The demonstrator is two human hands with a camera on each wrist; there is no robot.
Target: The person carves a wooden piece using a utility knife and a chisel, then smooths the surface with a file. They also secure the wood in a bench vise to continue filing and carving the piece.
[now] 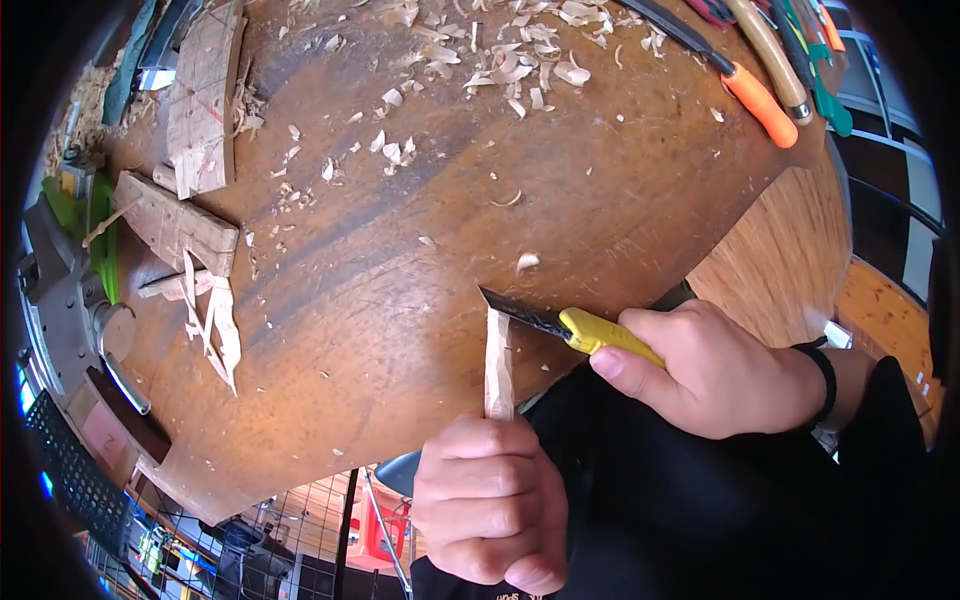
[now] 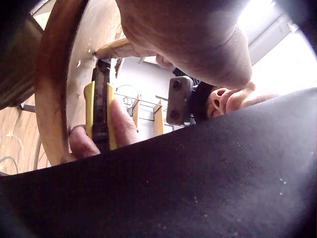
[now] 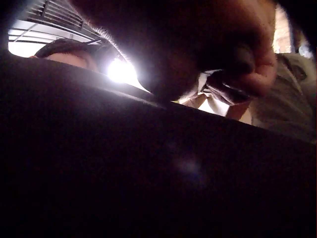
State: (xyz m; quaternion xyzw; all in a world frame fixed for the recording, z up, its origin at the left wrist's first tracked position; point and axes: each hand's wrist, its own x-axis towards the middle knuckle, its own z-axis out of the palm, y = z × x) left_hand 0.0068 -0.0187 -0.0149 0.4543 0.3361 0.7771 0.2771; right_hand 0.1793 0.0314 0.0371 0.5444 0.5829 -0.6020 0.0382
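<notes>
Upright in my left hand (image 1: 490, 500) is a pale whittled wooden stick (image 1: 498, 370), the fingers wrapped round its lower part. My right hand (image 1: 715, 370) grips a yellow utility knife (image 1: 600, 335), thumb along the handle. Its dark blade (image 1: 520, 312) lies across the top end of the stick, pointing left. In the left wrist view, the yellow and black knife (image 2: 101, 109) meets the stick (image 2: 126, 49) near its tip, while a dark sleeve (image 2: 188, 173) covers the lower part. The right wrist view is mostly dark, and the knife is largely hidden there.
Wood shavings (image 1: 510, 65) lie scattered over the brown worktable (image 1: 380, 270). An orange-handled tool (image 1: 760, 105) and other tools lie at the back right. Wooden blocks (image 1: 205, 110) and a metal device (image 1: 75, 280) stand along the left. The table's front edge is close to both hands.
</notes>
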